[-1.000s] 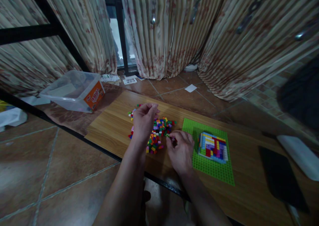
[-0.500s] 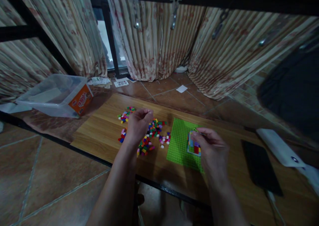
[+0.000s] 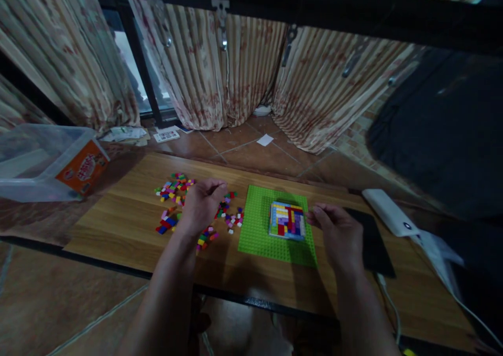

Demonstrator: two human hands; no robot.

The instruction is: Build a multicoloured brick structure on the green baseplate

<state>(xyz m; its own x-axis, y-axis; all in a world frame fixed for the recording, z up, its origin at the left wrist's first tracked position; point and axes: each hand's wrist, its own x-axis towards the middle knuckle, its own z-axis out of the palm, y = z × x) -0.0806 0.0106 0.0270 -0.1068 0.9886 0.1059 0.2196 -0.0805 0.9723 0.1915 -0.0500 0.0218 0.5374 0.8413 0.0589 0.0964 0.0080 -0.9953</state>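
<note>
A green baseplate lies on the wooden table and carries a flat block of many-coloured small bricks. My right hand hovers just right of that block, fingers curled toward its edge; whether they pinch a brick is not visible. My left hand rests loosely curled over a scattered pile of small loose bricks left of the plate. The contents of its palm are hidden.
A black phone lies under my right wrist, with a white power bank and cable beside it. A clear plastic box with an orange label stands at far left. A dark bulky shape fills the right; curtains hang behind.
My right hand left the brick pile, crossed to the block on the baseplate, and now sits at the block's right side. The view swung right. My left hand stayed over the pile.
</note>
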